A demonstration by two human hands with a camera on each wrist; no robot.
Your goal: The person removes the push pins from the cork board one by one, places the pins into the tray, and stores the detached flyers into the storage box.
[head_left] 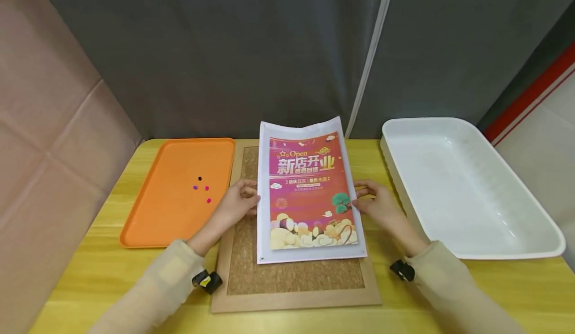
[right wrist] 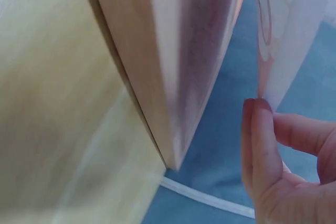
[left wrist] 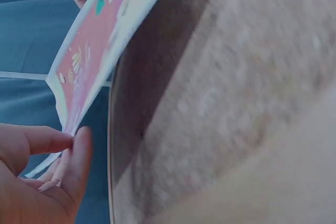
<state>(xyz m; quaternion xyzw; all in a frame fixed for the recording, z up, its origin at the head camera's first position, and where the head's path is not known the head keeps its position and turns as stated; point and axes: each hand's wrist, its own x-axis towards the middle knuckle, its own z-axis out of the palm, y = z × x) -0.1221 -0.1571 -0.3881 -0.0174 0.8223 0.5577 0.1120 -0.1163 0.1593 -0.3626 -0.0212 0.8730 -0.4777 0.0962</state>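
Observation:
A white-bordered poster (head_left: 310, 194) with a red and gold printed design hangs over a wood-framed cork board (head_left: 296, 279). My left hand (head_left: 240, 199) pinches the poster's left edge between thumb and fingers. Opposite it, my right hand (head_left: 375, 201) pinches the right edge. The left wrist view shows the sheet (left wrist: 89, 61) lifted off the cork (left wrist: 247, 77), with a gap beneath. In the right wrist view, the fingertips (right wrist: 262, 108) nip the sheet's edge beside the board's frame (right wrist: 142, 51). The poster's top edge sags in the middle, and small dark marks show at its corners.
On the left lies an orange tray (head_left: 175, 214) holding several small pushpin-like pieces, pink, purple and black (head_left: 200, 178). A large white basin (head_left: 471, 194) stands on the right. A grey curtain (head_left: 224, 49) closes off the back of the yellow wooden table (head_left: 99, 254).

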